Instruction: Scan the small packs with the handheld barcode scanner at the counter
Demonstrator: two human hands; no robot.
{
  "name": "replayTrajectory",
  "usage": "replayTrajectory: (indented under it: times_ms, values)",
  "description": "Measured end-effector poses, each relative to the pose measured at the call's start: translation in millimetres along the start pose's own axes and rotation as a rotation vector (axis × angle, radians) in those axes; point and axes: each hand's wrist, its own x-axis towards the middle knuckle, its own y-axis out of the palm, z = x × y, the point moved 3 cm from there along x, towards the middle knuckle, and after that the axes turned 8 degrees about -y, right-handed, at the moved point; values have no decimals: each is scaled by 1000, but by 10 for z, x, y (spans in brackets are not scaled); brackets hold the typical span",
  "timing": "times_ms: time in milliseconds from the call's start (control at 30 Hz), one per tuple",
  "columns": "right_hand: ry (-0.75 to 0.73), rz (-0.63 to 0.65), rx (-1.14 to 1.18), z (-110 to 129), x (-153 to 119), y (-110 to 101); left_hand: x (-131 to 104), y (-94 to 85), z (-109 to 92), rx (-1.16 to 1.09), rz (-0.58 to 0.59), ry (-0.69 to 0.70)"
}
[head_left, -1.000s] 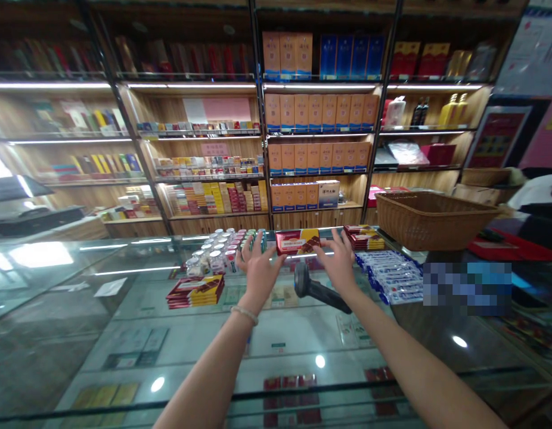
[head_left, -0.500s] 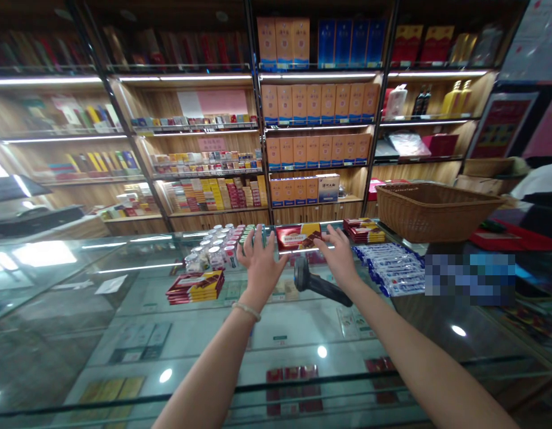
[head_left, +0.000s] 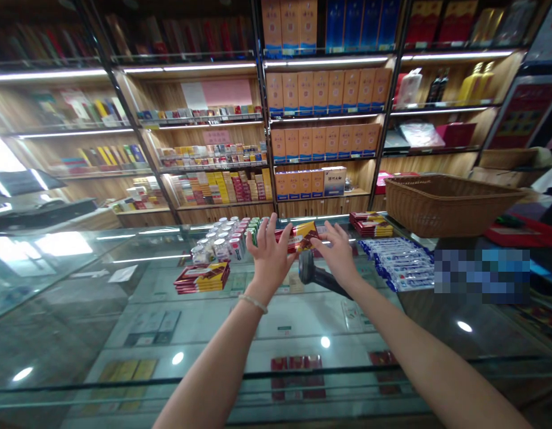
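Observation:
A red and yellow chocolate bar [head_left: 306, 235] is tilted, right end higher, between my two hands over the glass counter. My right hand [head_left: 341, 253] pinches its right end between thumb and fingers. In front of the bar's left end, my left hand [head_left: 271, 253] has its fingers spread, the index overlapping the wrapper; whether it touches is hard to tell. A black handheld barcode scanner [head_left: 321, 277] lies just below the bar, its handle end behind my right wrist. Left of my hands is a stack of similar chocolate bars [head_left: 202, 278]; another stack of bars [head_left: 371, 224] sits at right.
Rows of small lidded containers [head_left: 226, 238] stand behind my left hand. Blue and white packets [head_left: 399, 262] lie to the right, near a wicker basket [head_left: 450, 205]. The glass counter [head_left: 298, 328] spans the front. Stocked shelves [head_left: 321, 116] line the back wall.
The chocolate bar has gone from lying level to tilted, and its left end is now behind my left fingers. My left hand has moved right, closer to it. The view has dipped slightly.

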Motion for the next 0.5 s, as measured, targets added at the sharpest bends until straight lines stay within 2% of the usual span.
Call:
replayTrajectory:
  times_ms: [167, 500]
  values:
    - [-84, 0, -62, 90, -38, -23, 9, 5, -2, -12, 1, -20]
    - [-422, 85, -164, 359, -211, 26, 20, 8, 50, -80, 7, -91]
